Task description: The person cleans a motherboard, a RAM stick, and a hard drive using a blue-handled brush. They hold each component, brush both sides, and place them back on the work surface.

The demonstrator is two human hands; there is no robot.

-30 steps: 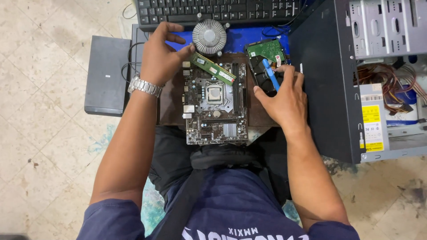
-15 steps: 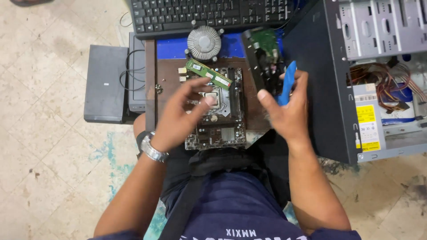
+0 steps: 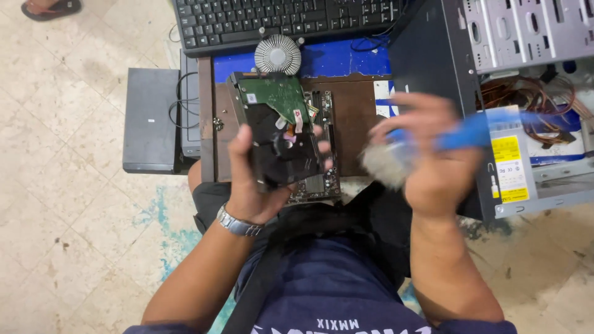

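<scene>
While the person sat on the pale tiled floor (image 3: 74, 204), an open computer case (image 3: 526, 99) lay at the right, its metal bays and a bundle of coloured wires exposed. Above the lap stood a low brown wooden table (image 3: 356, 117), and a black keyboard (image 3: 291, 21) rested at its far edge. Left of the table lay a flat dark grey box (image 3: 148, 120). On the table was a motherboard (image 3: 322, 179), mostly hidden — only its right strip and lower edge showed.

Over this board the left hand (image 3: 260, 185) held a hard drive (image 3: 278, 136), circuit side up, with the thumb on the left edge and the fingers wrapped around the right edge. A silver wristwatch (image 3: 238, 222) sat on that wrist. Beyond the drive lay a round finned cooler (image 3: 278, 54), near the keyboard.

The right hand (image 3: 433, 161) was closed around the blue handle of a brush (image 3: 427, 145), whose pale bristles pointed toward the drive — both hand and brush were blurred.
</scene>
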